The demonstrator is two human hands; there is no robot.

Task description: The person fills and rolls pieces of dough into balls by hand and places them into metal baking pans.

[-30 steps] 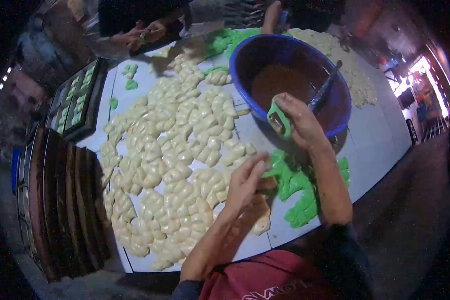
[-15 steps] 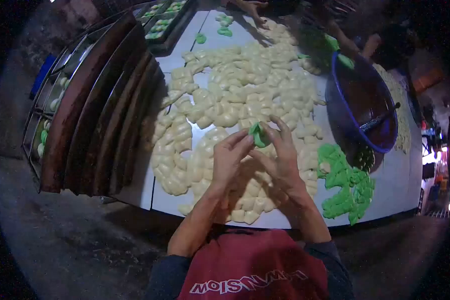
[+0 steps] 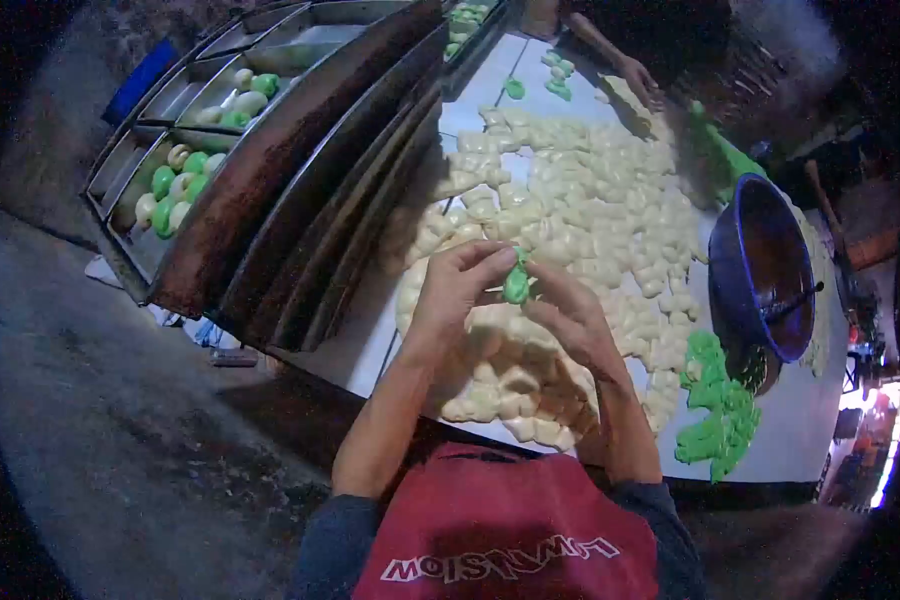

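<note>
A small piece of green dough (image 3: 516, 284) is pinched between my two hands above the table. My left hand (image 3: 460, 287) grips its left side with thumb and fingers. From the right, the fingertips of my right hand (image 3: 568, 312) close on the same piece. It looks folded and hangs as a narrow lump. Beneath and beyond my hands, many pale dough pieces (image 3: 600, 190) cover the white tabletop, packed close together. A heap of green dough pieces (image 3: 718, 415) lies to the right of my right forearm.
Several upright metal trays (image 3: 310, 180) stand at the left; compartments hold green and white dough balls (image 3: 178, 188). A blue-rimmed bowl (image 3: 745, 265) with dark contents and a utensil sits at right. Another person's hand (image 3: 638, 78) is across the table, near small green pieces (image 3: 558, 77).
My view has turned left, so the trays show more. The green dough has gone from an opened, cupped shape to a narrower lump. Both hands still hold it.
</note>
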